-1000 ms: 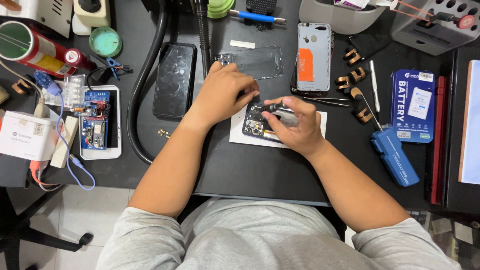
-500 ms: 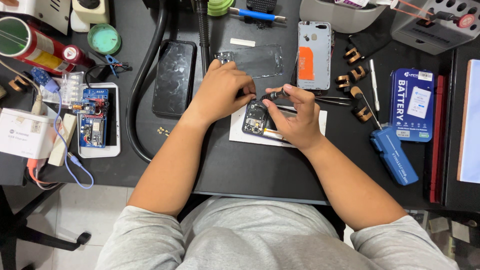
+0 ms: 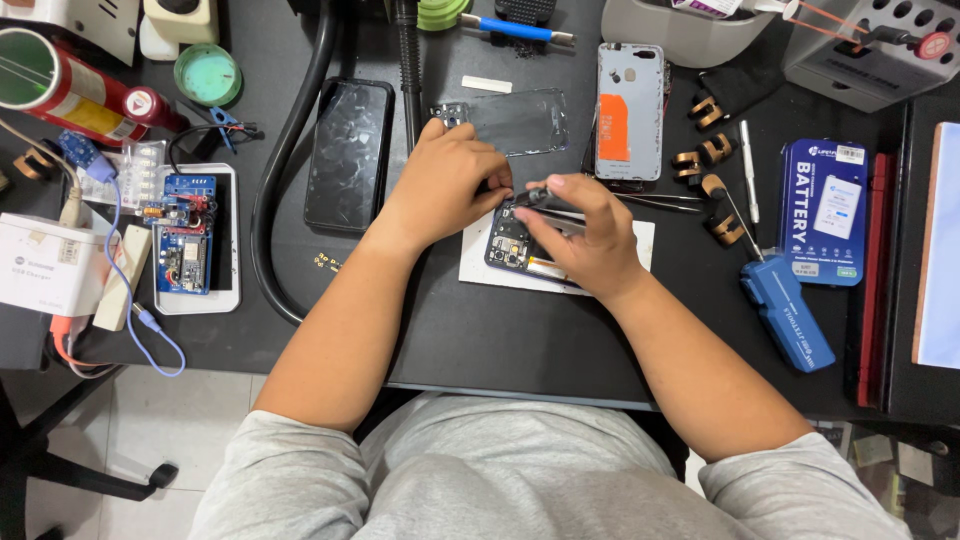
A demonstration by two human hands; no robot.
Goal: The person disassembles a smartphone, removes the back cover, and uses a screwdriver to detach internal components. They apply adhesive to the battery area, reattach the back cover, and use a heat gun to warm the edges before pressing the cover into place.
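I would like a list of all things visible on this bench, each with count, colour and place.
opened phone: 1, dark, on white sheet, centre
white sheet: 1, under phone
tool: 1, dark, held over phone
black phone: 1, left of centre
grey back cover: 1, top centre
blue box: 1, right
blue circuit board: 1, left
red can: 1, top left
left hand: 1, on phone
right hand: 1, grips tool
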